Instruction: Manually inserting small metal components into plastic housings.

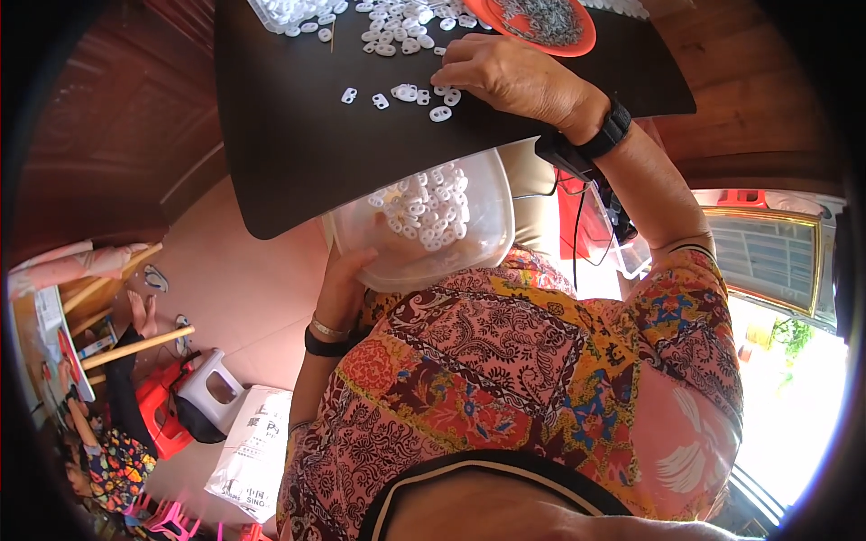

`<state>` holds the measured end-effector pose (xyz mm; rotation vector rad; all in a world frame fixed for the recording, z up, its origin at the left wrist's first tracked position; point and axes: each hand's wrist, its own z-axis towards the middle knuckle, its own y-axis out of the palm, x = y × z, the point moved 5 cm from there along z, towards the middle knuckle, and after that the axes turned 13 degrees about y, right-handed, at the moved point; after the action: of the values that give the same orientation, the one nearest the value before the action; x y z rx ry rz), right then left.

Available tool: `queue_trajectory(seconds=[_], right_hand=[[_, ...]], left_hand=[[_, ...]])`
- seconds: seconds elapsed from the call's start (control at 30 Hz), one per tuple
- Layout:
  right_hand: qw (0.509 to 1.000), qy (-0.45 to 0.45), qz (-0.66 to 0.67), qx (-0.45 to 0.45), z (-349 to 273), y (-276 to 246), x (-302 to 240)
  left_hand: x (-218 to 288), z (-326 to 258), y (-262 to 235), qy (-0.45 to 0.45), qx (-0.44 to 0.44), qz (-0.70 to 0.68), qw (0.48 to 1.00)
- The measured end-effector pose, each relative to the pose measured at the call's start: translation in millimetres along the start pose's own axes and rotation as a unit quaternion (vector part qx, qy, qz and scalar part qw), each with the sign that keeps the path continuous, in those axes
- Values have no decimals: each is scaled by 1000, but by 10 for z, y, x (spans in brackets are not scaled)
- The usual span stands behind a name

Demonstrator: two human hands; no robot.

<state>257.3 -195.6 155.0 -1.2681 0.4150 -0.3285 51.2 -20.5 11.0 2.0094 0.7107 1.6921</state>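
Observation:
My left hand [345, 278] grips the side of a translucent plastic tub [492, 225], held at my lap just below the table edge. Inside the tub lies a heap of small white oval plastic pieces with holes [433, 212]. Over the dark table, my right hand [494, 74] has its fingers curled down and closed at a few white pieces [440, 114]; what the fingertips hold is hidden. A short row of similar white pieces [404, 93] lies to the left of that hand. Farther back is a larger pile of white pieces [397, 22].
An orange-red plate [582, 41] of small metal parts stands at the table's far right, and a clear container [271, 13] of white pieces at the far left. The black tabletop [289, 153] has a rounded corner. Another person [117, 460], a grey stool [212, 392] and a white sack [253, 451] are lower left.

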Motion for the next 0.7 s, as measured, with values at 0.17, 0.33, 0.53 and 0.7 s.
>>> queue_trajectory(seconds=[0.17,0.33,0.53,0.7], right_hand=[[1000,10,5,23,-54,44,-146],[998,1,42,40,-206,50,-383],[1000,-23,11,14,-266,104,-662],[996,5,40,85,-281,-18,-567]], left_hand=[[73,116,112,7,-23,19,1000],[30,156,158,-4,-35,42,998],[-4,169,95,-20,-41,44,998],[50,178,142,10,-34,54,998]])
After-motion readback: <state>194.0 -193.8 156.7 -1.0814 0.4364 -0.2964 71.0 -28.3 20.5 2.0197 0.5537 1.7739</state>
